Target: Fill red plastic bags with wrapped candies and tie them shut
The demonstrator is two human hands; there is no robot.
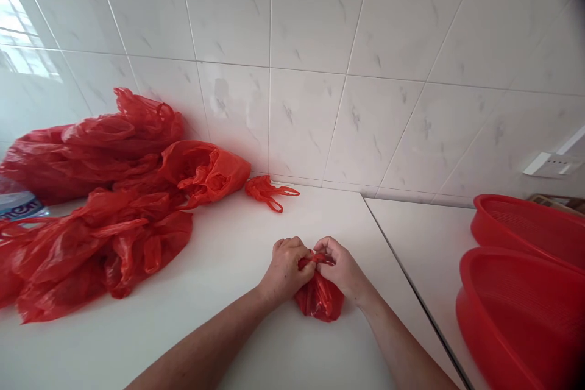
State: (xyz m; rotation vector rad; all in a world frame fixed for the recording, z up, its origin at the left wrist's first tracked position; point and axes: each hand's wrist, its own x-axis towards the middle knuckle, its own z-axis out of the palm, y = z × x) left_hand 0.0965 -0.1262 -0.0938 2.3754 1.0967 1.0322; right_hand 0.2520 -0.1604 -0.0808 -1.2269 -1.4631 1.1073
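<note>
A small red plastic bag (321,300) rests on the white table in front of me, bunched together at its top. My left hand (289,265) is closed on the gathered top from the left side. From the right, my right hand (340,265) pinches the twisted handles of the same bag, its thumb and fingertips close to the left thumb. Whatever lies inside the bag is hidden by the red plastic.
Several crumpled red plastic bags (100,237) cover the left side, beside a clear plastic bottle (22,206). A small knotted red bag (262,189) lies near the tiled wall. Two red baskets (475,292) stand at the right, past a table seam.
</note>
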